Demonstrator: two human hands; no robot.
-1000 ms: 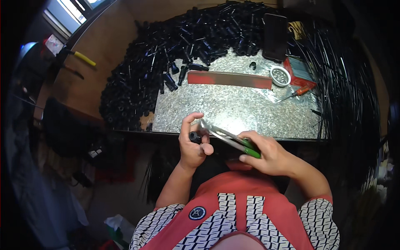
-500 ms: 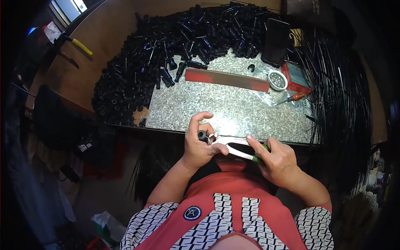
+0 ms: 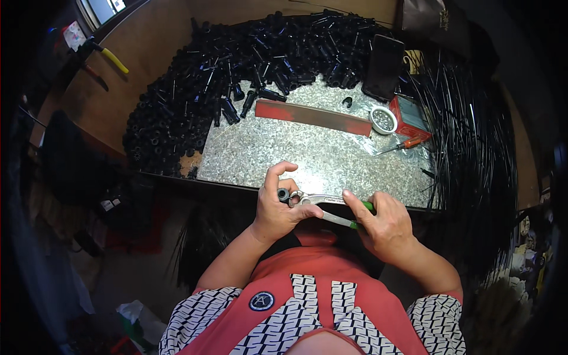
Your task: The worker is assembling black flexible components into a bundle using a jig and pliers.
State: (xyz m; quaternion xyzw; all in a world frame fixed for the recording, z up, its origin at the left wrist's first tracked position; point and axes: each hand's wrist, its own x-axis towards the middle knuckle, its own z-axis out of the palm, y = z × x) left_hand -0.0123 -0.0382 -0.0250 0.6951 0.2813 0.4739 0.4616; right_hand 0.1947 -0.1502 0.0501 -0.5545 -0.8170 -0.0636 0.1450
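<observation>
We note the left hand pinching a small black tube; the right hand grips green-handled pliers whose tip meets the tube. Beyond the right hand, a round white dish holds small metal bits.

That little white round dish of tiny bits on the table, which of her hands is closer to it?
The right hand. The white dish sits up the table almost straight ahead of it, while the left hand, pinching a small black tube, lies farther off to the left.

Black tubes behind speckled grey slab; red bar on slab; pliers w/ green grips (steel jaws).
</observation>
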